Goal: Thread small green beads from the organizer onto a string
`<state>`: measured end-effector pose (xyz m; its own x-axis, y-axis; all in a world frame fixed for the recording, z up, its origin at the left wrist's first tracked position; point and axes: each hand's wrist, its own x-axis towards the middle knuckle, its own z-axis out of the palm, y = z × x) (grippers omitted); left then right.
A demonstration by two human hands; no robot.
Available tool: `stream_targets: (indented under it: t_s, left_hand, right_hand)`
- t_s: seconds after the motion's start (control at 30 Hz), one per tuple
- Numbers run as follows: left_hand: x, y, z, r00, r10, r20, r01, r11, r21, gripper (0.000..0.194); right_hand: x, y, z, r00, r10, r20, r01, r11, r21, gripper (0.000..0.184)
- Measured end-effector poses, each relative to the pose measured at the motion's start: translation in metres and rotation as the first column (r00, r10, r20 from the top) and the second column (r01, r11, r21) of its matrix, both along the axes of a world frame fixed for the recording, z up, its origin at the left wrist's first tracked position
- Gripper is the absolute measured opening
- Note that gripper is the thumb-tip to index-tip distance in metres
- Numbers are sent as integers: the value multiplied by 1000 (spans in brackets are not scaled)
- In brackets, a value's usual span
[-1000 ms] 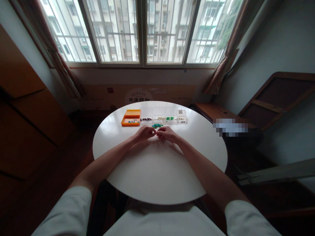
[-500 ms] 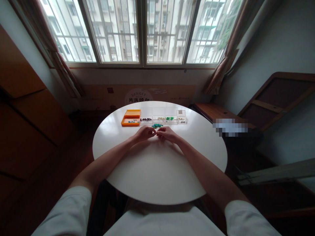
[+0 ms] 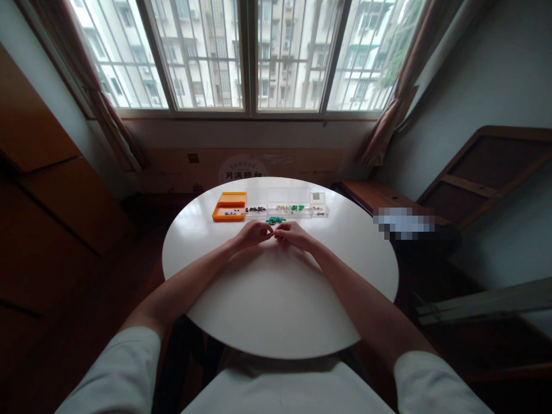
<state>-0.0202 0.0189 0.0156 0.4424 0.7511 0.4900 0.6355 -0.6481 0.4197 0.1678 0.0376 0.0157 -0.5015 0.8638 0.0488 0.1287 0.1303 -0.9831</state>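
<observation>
My left hand (image 3: 255, 232) and my right hand (image 3: 294, 234) meet fingertip to fingertip above the white round table (image 3: 276, 305). Both are closed in a pinch; whatever lies between the fingertips is too small to make out. Just beyond them is a small cluster of green and blue pieces (image 3: 275, 220). Behind that stand an open orange box (image 3: 229, 218) with small blue and dark pieces and clear plastic boxes (image 3: 290, 215) that hold dark, pale and green pieces. A smaller clear box (image 3: 319, 213) with tiny parts is at their right end.
A wooden bench (image 3: 366, 192) stands right of the table, with a blurred-out item (image 3: 404, 223) on it. Orange-brown cabinets (image 3: 52, 201) are at the left. A printed cardboard panel (image 3: 172, 169) leans below the barred window (image 3: 207, 57).
</observation>
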Motion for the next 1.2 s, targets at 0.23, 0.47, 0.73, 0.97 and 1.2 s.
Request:
stream_targets:
  t_s: [0.23,0.47,0.73,0.97,1.2]
  left_hand:
    - [0,-1,1,1000,1,2,-1,1000,0,21]
    - [0,-2,1,1000,6,0,-6,1000,-4,22]
    - [1,-1,1,1000,13,-2,-13,1000,0,23]
    - [1,-2,3,1000,0,-15,0,1000,2,23]
    - [0,-1,2,1000,2,-10,-2,1000,4,23]
  right_hand:
    - [0,0,0,1000,-1,8,1,1000,-4,10]
    - [0,-2,3,1000,-10,9,10,1000,-7,10]
    - [0,-1,2,1000,-6,15,6,1000,-3,12]
    - [-1,-2,3,1000,-3,20,3,1000,-2,12]
    - [-1,-3,4,1000,-1,18,1,1000,-1,12]
